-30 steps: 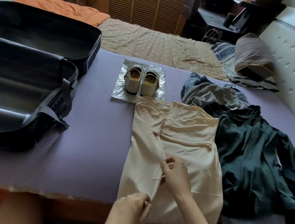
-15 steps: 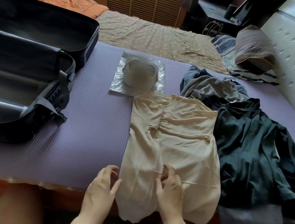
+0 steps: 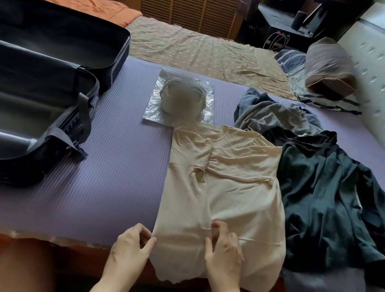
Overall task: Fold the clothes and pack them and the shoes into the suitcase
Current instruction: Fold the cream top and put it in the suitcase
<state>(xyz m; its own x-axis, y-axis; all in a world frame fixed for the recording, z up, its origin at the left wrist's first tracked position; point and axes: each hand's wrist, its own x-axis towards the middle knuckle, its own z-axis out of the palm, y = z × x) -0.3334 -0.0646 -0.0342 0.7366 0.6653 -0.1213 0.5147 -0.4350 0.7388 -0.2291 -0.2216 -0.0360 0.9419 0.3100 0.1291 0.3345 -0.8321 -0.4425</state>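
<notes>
A cream top lies flat on the purple mat that covers the bed, near the front edge, with its hem hanging a little over that edge. Its left side and sleeve are folded inward over the body. The left hand pinches the folded left edge of the top low down, thumb and fingers closed on the cloth. The right hand rests on the middle of the top near the hem, its fingers bent and pressing the fabric; whether it grips any cloth cannot be told. Just beyond the collar, a pair of pale shoes stands on a clear plastic sheet; the shoes are blurred. The black suitcase lies open at the left edge of the mat. At the right edge is a heap of dark green and grey clothes, touching the cream top.
</notes>
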